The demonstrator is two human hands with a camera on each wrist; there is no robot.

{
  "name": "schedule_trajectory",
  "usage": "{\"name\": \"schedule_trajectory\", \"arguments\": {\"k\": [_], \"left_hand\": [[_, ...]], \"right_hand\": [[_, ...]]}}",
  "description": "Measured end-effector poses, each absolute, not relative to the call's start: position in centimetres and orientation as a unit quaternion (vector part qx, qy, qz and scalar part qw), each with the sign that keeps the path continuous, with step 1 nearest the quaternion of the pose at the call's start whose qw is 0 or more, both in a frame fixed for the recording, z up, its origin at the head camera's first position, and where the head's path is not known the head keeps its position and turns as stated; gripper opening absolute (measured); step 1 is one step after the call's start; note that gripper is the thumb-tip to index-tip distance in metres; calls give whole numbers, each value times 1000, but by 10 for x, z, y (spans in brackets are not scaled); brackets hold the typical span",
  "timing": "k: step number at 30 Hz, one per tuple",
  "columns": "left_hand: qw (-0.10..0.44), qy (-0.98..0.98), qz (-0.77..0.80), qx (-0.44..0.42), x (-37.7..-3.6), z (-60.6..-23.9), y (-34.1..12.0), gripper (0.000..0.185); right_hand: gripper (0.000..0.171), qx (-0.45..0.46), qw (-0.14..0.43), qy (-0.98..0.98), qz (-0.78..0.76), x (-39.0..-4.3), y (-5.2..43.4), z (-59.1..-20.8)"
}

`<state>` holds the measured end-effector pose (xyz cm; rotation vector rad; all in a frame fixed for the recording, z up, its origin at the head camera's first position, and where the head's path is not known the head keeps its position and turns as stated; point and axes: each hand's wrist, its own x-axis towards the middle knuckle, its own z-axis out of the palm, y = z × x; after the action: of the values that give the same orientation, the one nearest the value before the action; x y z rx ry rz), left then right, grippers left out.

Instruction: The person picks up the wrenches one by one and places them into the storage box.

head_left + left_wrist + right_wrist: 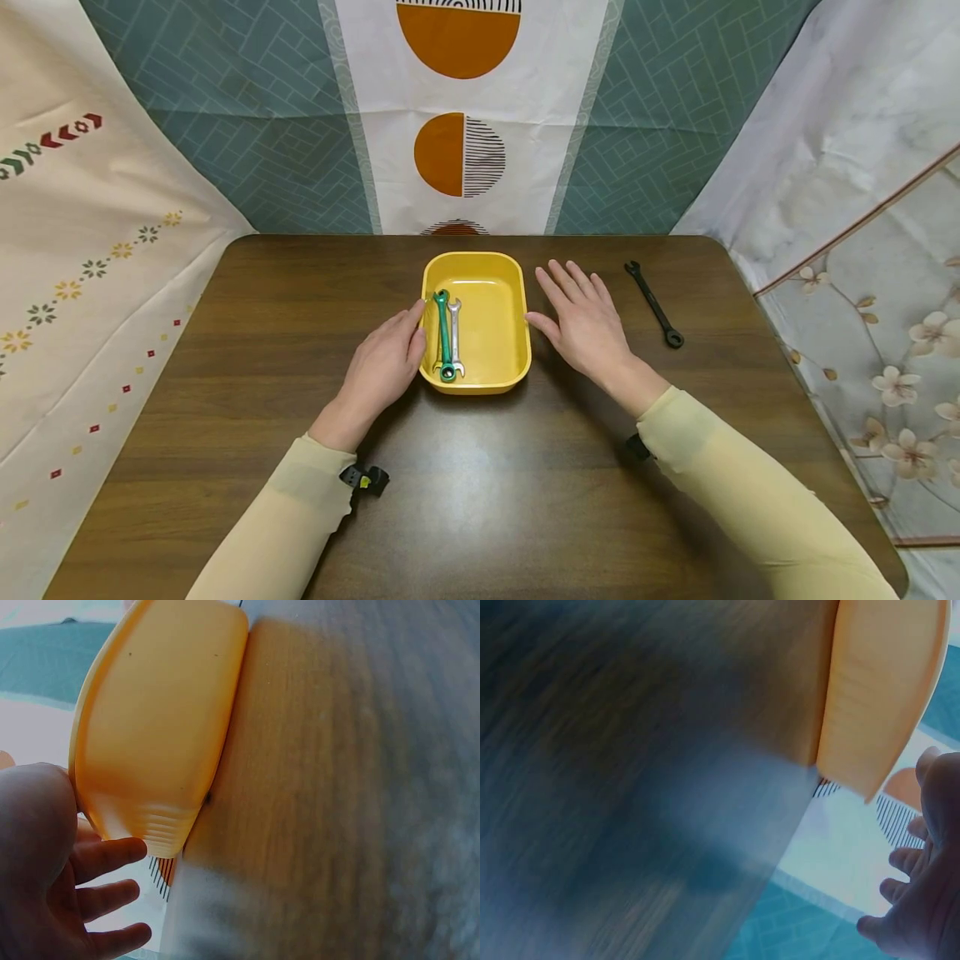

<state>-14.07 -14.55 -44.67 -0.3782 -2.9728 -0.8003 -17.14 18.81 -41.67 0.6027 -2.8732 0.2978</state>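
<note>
A yellow rectangular tray (491, 333) with rounded corners sits on the wooden table. Inside it, along the left side, lie a green wrench (444, 333) and a silver wrench (455, 329); a yellowish wrench shows partly beneath the green one. My left hand (381, 354) is at the tray's left wall, with thumb and fingertips right by the rim. In the left wrist view its fingers (112, 900) are spread and relaxed beside the tray. My right hand (588, 325) is spread with straight fingers at the right side, its thumb tip close to the rim.
A black wrench (654, 304) lies on the table (300, 283) to the right of my right hand. Patterned cloths (262, 125) hang behind the table and along both sides. A dark strap with a small device (365, 480) is on the left wrist.
</note>
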Motion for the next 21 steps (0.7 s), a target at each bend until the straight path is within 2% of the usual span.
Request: {"name": "schedule_trajectory", "arguments": {"k": [21], "left_hand": [[21, -958, -258, -121, -140, -446, -144, 61]], "right_hand": [[79, 135, 76, -984, 85, -181, 242, -424]]}}
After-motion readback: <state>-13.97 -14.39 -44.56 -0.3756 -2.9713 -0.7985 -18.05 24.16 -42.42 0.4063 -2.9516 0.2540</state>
